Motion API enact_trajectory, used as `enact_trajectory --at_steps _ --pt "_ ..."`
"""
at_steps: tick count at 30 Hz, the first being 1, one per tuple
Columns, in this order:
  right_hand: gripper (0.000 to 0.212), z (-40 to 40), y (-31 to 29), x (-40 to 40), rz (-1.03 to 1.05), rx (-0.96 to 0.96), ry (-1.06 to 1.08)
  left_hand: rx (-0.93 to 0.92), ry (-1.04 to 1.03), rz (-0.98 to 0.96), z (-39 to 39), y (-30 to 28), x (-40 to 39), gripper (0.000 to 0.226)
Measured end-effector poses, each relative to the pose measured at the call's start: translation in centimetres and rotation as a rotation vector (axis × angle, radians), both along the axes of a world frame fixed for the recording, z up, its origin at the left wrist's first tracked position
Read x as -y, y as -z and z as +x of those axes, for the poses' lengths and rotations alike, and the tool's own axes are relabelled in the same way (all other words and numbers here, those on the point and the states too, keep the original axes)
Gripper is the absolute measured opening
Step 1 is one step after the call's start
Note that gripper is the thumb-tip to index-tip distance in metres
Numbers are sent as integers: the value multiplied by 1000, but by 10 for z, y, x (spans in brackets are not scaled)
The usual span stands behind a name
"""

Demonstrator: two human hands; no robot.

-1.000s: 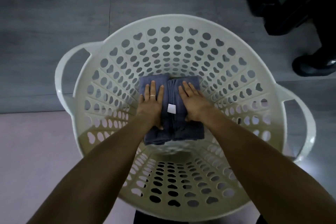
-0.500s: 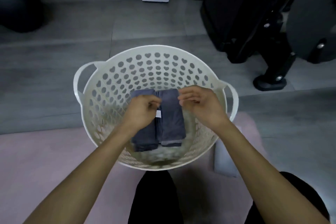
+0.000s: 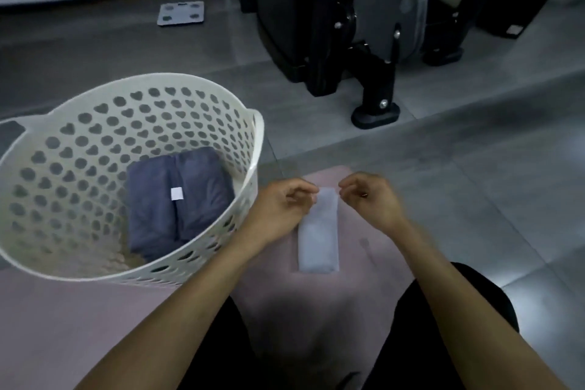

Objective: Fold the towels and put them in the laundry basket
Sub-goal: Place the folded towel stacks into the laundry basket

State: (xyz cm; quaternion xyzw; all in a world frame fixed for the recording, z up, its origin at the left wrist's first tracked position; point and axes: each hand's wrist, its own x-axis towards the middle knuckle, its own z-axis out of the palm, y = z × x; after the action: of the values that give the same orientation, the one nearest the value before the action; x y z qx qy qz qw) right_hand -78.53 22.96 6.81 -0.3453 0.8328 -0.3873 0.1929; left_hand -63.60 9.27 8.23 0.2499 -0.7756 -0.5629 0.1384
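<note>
A white laundry basket [image 3: 253, 149] with heart-shaped holes stands on the floor at the left. Inside it lie two folded dark blue towels [image 3: 196, 187] side by side, with a white tag between them. A pale towel [image 3: 319, 237], folded into a narrow strip, lies flat on the pink mat [image 3: 373, 263] right of the basket. My left hand [image 3: 281, 209] pinches the strip's far left corner with curled fingers. My right hand [image 3: 370, 199] pinches its far right corner the same way.
Black luggage and a black stand with a round foot [image 3: 375, 111] fill the far right. A grey bathroom scale [image 3: 181, 13] lies on the grey tiled floor at the back. My legs in black shorts [image 3: 443, 326] are at the bottom.
Both hands left the dark towels in the basket and moved right to the pale towel's far end. My view swung right and pulled back, so the basket now sits at the left.
</note>
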Motion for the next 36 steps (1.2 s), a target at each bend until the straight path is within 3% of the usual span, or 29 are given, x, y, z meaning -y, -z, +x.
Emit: enact_trajectory --at_steps 5,8,11,13,17,19,21,26,31,36 --pt "18 -16 40 -39 78 -36 82 321 -97 81 -39 123 0 28" --pt "21 -21 51 -62 156 -9 69 515 -124 24 -57 181 -5 23" --pt "26 -29 65 -80 264 55 71 833 -22 -60 -72 218 -25 68" --pt "27 -37 75 -90 304 92 82 874 -82 -23 -85 237 -34 86" --pt "29 -44 83 -102 365 110 75 795 -314 109 -105 244 -31 80" --pt "28 -47 83 -100 327 120 84 708 -353 272 -108 237 -25 66" --pt "27 -49 83 -93 300 148 88 673 -336 298 -108 224 -25 53" --pt "22 -48 79 -73 175 158 129 547 -281 -13 -100 150 -32 49" --pt "19 -30 56 -54 12 198 161 267 -285 -134 -56 56 -39 31" --pt "14 10 15 -31 -143 158 146 27 -284 -117 -5 -19 -46 28"
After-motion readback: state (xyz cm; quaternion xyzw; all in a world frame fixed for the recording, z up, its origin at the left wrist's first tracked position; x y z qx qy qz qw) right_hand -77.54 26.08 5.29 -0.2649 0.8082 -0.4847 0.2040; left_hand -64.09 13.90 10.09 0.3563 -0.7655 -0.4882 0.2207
